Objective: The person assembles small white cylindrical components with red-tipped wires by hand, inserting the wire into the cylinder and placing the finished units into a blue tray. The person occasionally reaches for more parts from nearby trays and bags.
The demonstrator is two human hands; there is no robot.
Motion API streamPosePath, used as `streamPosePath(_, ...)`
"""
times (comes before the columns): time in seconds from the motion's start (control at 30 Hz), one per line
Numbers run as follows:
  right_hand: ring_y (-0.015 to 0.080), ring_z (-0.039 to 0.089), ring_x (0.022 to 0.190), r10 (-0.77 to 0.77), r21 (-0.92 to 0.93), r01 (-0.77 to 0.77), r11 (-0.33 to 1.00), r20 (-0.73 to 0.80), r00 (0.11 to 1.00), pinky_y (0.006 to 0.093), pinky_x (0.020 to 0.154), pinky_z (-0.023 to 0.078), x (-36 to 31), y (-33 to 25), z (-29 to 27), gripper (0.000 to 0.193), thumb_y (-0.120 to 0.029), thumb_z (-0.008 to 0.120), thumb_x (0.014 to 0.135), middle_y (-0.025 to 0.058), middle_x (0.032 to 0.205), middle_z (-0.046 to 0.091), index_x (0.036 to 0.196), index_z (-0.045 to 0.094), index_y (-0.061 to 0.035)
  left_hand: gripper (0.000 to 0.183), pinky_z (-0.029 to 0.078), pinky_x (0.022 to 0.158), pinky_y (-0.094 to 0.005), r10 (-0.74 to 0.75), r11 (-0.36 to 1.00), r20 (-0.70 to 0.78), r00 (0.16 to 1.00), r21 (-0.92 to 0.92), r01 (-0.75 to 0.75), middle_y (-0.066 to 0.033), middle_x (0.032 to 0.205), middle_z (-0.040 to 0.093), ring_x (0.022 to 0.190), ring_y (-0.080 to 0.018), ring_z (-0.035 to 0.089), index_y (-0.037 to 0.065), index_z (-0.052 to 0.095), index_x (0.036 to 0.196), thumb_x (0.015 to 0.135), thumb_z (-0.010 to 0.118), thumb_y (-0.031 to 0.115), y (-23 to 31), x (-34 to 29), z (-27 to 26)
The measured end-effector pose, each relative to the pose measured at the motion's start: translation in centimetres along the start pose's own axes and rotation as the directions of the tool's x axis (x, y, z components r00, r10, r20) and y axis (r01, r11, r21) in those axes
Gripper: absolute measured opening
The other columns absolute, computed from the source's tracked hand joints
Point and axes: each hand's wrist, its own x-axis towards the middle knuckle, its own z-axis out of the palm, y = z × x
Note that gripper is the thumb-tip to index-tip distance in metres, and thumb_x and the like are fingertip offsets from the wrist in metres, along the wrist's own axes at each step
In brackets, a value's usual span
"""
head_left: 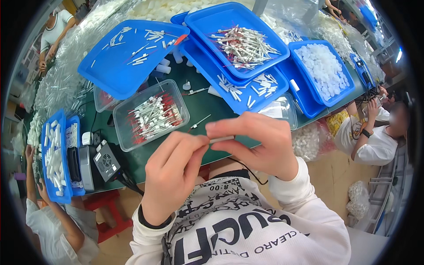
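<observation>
Both hands meet at the picture's centre, pinching one thin white tube between them. The left hand grips its left end between thumb and bent forefinger, the other fingers curled in. The right hand holds the other end, thumb pressed against fingertips. At ten o'clock from the hands, a clear plastic bin holds red-tipped white tubes on the green table. At twelve o'clock, stacked blue trays carry more tubes; at two o'clock, another blue tray holds white caps.
</observation>
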Motion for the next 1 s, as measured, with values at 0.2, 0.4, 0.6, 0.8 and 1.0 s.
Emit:
streamPosePath(0.2, 0.0208, 0.062, 0.062, -0.091, -0.211, 0.083, 0.974, -0.03, 0.995, 0.0288, 0.054, 0.049, -0.3, 1.5, 0.5, 0.016, -0.005, 0.075, 0.072, 0.0052, 0.074, 0.063, 0.087, 0.068, -0.0056, 0.022, 0.049, 0.068, -0.0254, -0.169, 0.972, -0.027, 0.985, -0.168, 0.162, -0.0124, 0.095, 0.062, 0.076, -0.0185, 0.062, -0.001, 0.064, 0.101, 0.082, 0.058, -0.01, -1.2, -0.5, 0.4)
streamPosePath(0.4, 0.0257, 0.062, 0.062, -0.086, -0.194, 0.061, 0.979, -0.122, 0.989, 0.0323, 0.052, 0.048, -1.0, 2.0, 0.3, 0.01, -0.009, 0.073, 0.076, 0.0071, 0.071, 0.061, 0.08, 0.064, -0.0066, 0.028, 0.051, 0.07, -0.0309, -0.011, 0.994, -0.013, 1.0, 0.105, 0.012, -0.0138, 0.094, 0.064, 0.083, -0.0238, 0.064, 0.001, 0.067, 0.106, 0.08, 0.061, -0.01, -0.8, 0.0, 0.9)
streamPosePath(0.6, 0.0304, 0.062, 0.07, -0.003, -0.063, 0.002, 0.998, -0.011, 1.0, 0.0378, 0.06, 0.049, -1.9, 3.7, 1.4, 0.013, -0.017, 0.066, 0.084, 0.0098, 0.076, 0.061, 0.088, 0.06, -0.0071, 0.027, 0.049, 0.073, -0.0347, 0.16, 0.953, -0.079, 0.984, 0.274, -0.133, -0.0146, 0.095, 0.062, 0.084, -0.0274, 0.062, -0.001, 0.066, 0.105, 0.078, 0.064, -0.005, -4.5, -1.1, 2.1)
streamPosePath(0.8, 0.0266, 0.063, 0.074, -0.025, -0.059, 0.025, 0.998, -0.009, 1.0, 0.0356, 0.061, 0.051, -4.5, 2.7, -1.5, 0.012, -0.013, 0.063, 0.086, 0.0058, 0.079, 0.062, 0.095, 0.059, -0.0055, 0.012, 0.05, 0.075, -0.0362, 0.026, 0.996, 0.07, 0.997, 0.079, -0.031, -0.0156, 0.09, 0.065, 0.082, -0.0301, 0.063, -0.001, 0.065, 0.099, 0.089, 0.062, 0.003, 0.6, 0.6, 3.4)
streamPosePath(1.0, 0.024, 0.061, 0.069, -0.093, -0.32, 0.081, 0.944, -0.022, 0.995, 0.0339, 0.055, 0.048, -5.0, 2.3, -0.7, 0.01, -0.011, 0.061, 0.082, 0.0064, 0.076, 0.058, 0.09, 0.057, -0.0061, 0.01, 0.05, 0.069, -0.0321, -0.068, 0.998, 0.114, 0.991, 0.008, 0.068, -0.0149, 0.088, 0.065, 0.075, -0.0257, 0.063, -0.003, 0.064, 0.096, 0.089, 0.062, 0.003, 0.1, -0.1, 2.8)
